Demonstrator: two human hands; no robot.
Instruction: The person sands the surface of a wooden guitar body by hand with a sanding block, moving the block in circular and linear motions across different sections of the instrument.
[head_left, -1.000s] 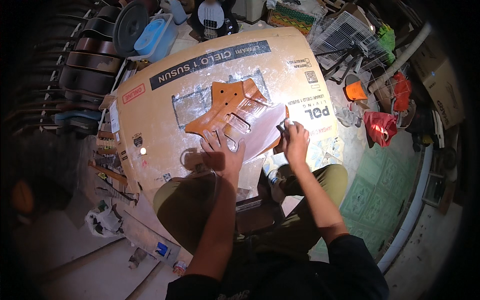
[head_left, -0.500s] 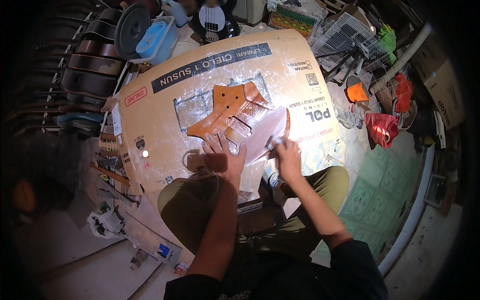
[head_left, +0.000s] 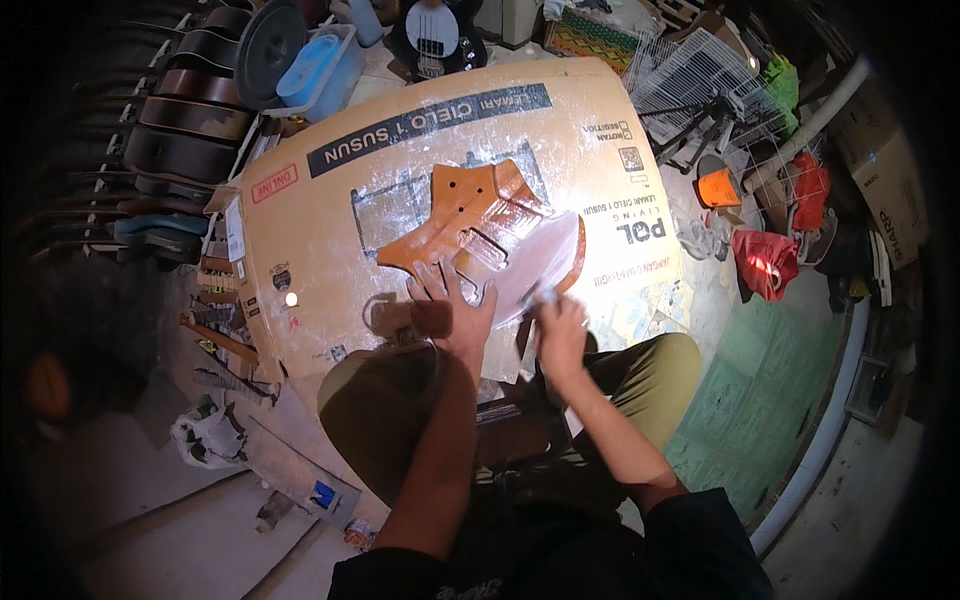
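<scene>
An orange-brown electric guitar body [head_left: 410,245], with cut-out cavities and several small holes, lies flat on a cardboard sheet [head_left: 330,215]. A broad dull, whitish patch covers its right lower part, while the rest stays glossy. Spread across the near left edge of the body, my left hand [head_left: 445,305] presses on it with fingers apart. At the near right edge of the patch, my right hand [head_left: 560,330] is closed around a small dark block [head_left: 533,296], which touches the surface. My fingers hide most of that block.
Guitars [head_left: 185,130] stand in a row at the left. A blue tub [head_left: 310,75], a black guitar [head_left: 432,40] and a wire rack [head_left: 685,75] sit beyond the cardboard. An orange cup [head_left: 716,188] and a red bag [head_left: 763,262] are at the right.
My right hand has drawn slightly toward me and left along the whitish patch with the small block. My left hand stays spread on the guitar body.
</scene>
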